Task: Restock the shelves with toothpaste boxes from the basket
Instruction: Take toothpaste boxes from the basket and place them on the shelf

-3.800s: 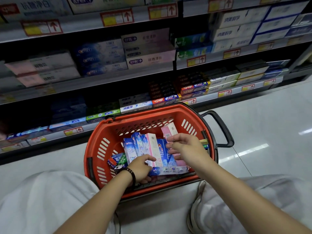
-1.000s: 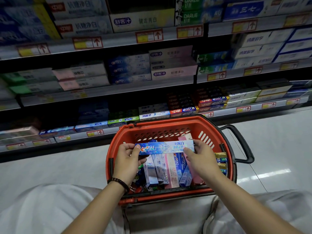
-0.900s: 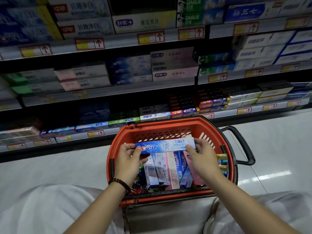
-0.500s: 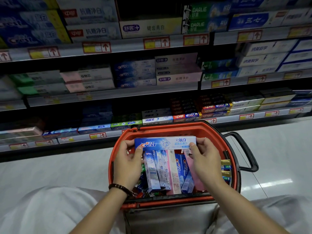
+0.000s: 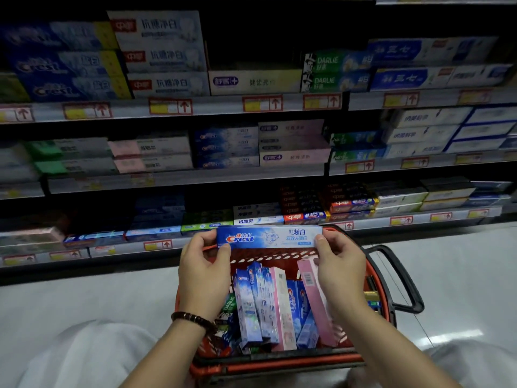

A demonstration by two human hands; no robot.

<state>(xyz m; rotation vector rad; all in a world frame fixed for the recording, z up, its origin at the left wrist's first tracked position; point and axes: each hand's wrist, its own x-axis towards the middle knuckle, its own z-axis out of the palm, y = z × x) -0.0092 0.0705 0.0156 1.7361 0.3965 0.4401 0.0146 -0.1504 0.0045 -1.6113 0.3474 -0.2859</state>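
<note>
The left hand [image 5: 205, 271], lower centre, pinches the left end of a Crest box [image 5: 268, 237] between thumb and curled fingers. The box lies level, print up, in mid-frame over the far rim of the basket [image 5: 279, 366]. The right hand [image 5: 340, 268] pinches its right end the same way.

The step in hand looks like one box picked out and read, not yet shelved. The next move calls for finding its row. The blue stack [image 5: 226, 147] at centre on the middle shelf looks the likeliest match, though blur leaves that unsure. The box would then go in lengthwise, label outward, square on its fellows.

A pale glossy floor [image 5: 84, 298] runs across the lower left. White cloth [image 5: 84, 357], likely the person's knee, fills the lower-left corner. The orange basket stands on the floor at lower centre, with more boxes [image 5: 260, 301] on end inside and a black handle [image 5: 402, 275] at its right. Dim shelves [image 5: 195, 107] with yellow price tags fill the upper frame.
</note>
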